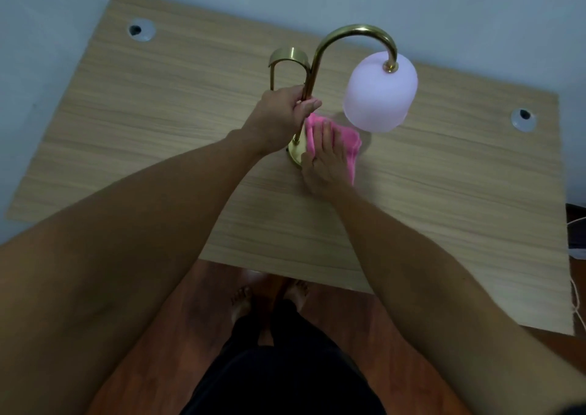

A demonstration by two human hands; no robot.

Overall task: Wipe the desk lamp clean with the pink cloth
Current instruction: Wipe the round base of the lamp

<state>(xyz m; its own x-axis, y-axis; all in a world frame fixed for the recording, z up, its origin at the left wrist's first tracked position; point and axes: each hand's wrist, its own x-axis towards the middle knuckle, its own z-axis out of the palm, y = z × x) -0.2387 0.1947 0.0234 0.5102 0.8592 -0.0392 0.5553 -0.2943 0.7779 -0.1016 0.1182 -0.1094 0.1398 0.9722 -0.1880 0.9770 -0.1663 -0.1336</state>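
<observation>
A brass desk lamp (355, 32) with a curved neck and a pale pink shade (380, 92) stands near the middle of the wooden desk (158, 148). My left hand (282, 113) is closed around the lamp's upright stem, just above the round brass base (293, 156). My right hand (326, 160) lies flat on the pink cloth (348, 141) and presses it onto the base, right of the stem. The cloth and hand hide most of the base. A second brass arch (288, 57) rises behind the stem.
Two round cable holes sit in the desk, one at the back left (141, 29) and one at the right (524, 119). A pale wall runs behind the desk. Below the front edge lies a wooden floor with my bare feet (269, 297). A white cord (578, 300) hangs at the right edge.
</observation>
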